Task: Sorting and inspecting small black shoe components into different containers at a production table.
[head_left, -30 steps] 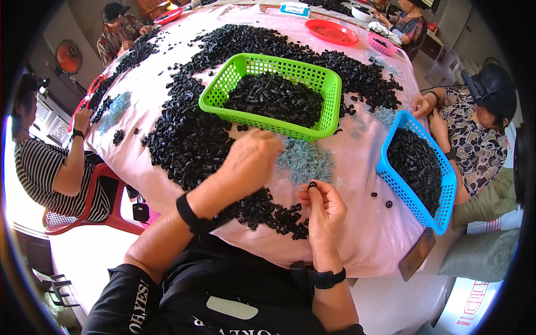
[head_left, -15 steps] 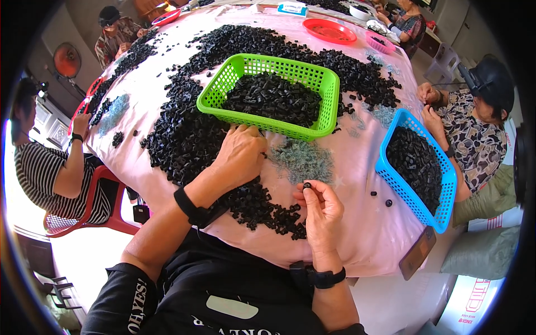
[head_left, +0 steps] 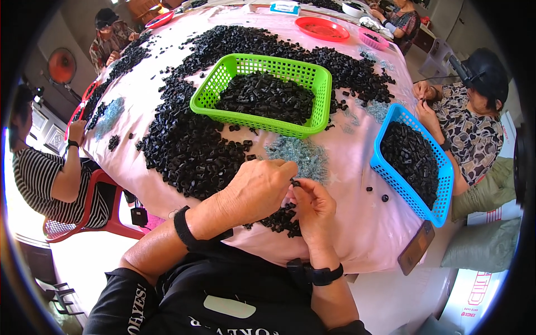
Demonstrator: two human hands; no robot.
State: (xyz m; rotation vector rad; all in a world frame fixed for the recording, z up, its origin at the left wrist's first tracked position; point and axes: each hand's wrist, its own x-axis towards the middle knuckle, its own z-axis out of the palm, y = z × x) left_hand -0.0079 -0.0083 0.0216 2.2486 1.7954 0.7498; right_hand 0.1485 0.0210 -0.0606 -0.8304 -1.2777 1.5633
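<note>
My right hand [head_left: 317,215] pinches a small black plastic part [head_left: 295,182] between thumb and fingers. My left hand [head_left: 259,187] meets it there, fingers pressed together; whatever sits in them is too small or hidden to make out. Just beyond both hands lies a pile of tiny pale blue-green pieces, thin like springs [head_left: 304,156]. Loose black parts [head_left: 184,151] form a large heap to the left, and a smaller bunch [head_left: 282,222] shows under my hands. A green basket [head_left: 259,124] holding black parts stands beyond the pale pile.
To the right are a blue basket [head_left: 402,181] of black parts and a phone [head_left: 416,248] at the table edge. A red tray [head_left: 322,29] lies farther back on the pink cloth [head_left: 357,223]. Several people sit around, including one at right [head_left: 474,123] and one at left [head_left: 56,173].
My left hand has moved from the heap by the green basket, down and right to the part in my right hand. My right hand has shifted slightly left. The whole view has shifted a little.
</note>
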